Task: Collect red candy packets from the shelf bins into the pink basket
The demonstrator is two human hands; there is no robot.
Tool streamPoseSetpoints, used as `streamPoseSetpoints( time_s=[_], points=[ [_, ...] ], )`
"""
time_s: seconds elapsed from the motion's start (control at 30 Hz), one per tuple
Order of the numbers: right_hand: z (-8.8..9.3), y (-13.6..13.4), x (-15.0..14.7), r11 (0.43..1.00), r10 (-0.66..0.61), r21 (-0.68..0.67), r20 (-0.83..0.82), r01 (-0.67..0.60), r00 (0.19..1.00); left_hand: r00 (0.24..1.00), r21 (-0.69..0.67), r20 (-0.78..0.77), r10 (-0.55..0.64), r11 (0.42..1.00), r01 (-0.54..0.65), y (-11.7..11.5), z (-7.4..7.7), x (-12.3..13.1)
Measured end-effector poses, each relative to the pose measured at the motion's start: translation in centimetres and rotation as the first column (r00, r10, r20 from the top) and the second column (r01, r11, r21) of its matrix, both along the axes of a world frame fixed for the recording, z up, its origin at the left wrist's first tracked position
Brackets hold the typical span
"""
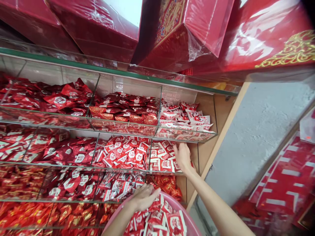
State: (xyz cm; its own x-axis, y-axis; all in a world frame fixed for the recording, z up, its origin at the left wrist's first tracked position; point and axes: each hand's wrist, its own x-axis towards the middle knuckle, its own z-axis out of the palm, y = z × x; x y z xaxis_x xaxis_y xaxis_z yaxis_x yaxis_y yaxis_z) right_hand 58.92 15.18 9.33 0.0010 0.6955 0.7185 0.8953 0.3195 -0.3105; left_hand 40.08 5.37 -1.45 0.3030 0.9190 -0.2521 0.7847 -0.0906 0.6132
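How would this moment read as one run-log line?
left hand: at packet-filled pink basin | right hand: at red-and-white packets on shelf | above: red boxes

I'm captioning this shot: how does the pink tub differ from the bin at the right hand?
The tub is pink with a curved rim; the bin has a straight, see-through front. The tub is in front of the shelves, while the bin is on one. The left hand is at the tub, the right hand at the bin. Both containers hold red-and-white packets.
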Motion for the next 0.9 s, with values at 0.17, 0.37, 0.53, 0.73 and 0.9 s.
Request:
streamPoseSetpoints(
  time_s=[0.17, 0.37, 0.53, 0.73, 0.9],
  points=[
    [-0.4, -0.9, 0.4, 0.983, 0.125, 0.157, -0.217, -0.092, 0.968, 1.0, 0.06, -0.009, -0.019, 0.998, 0.019, 0.1, -0.1, -0.1],
    [-0.5, -4.9, 1.0, 0.968, 0.217, 0.204, -0.375, -0.148, 0.901, 0.999, 0.066, -0.03, -0.029, 0.997, 0.031, 0.3, -0.3, -0.2],
    [-2.1, -10.8, 1.9, 0.937, 0.338, 0.229, -0.413, -0.263, 0.846, 0.997, 0.073, -0.054, -0.048, 0.996, 0.052, 0.7, -0.5, -0.2],
    [-6.1, -16.1, 2.7, 0.89, 0.421, -0.03, -0.328, -0.455, 0.846, 0.996, 0.06, -0.069, -0.048, 0.997, 0.052, 1.0, -1.0, -0.1],
    [-8.7, -16.9, 2.7, 0.859, 0.431, -0.149, -0.303, -0.489, 0.85, 0.994, 0.011, -0.096, -0.049, 0.999, 0.051, 0.9, -1.0, -0.1]
  ],
)
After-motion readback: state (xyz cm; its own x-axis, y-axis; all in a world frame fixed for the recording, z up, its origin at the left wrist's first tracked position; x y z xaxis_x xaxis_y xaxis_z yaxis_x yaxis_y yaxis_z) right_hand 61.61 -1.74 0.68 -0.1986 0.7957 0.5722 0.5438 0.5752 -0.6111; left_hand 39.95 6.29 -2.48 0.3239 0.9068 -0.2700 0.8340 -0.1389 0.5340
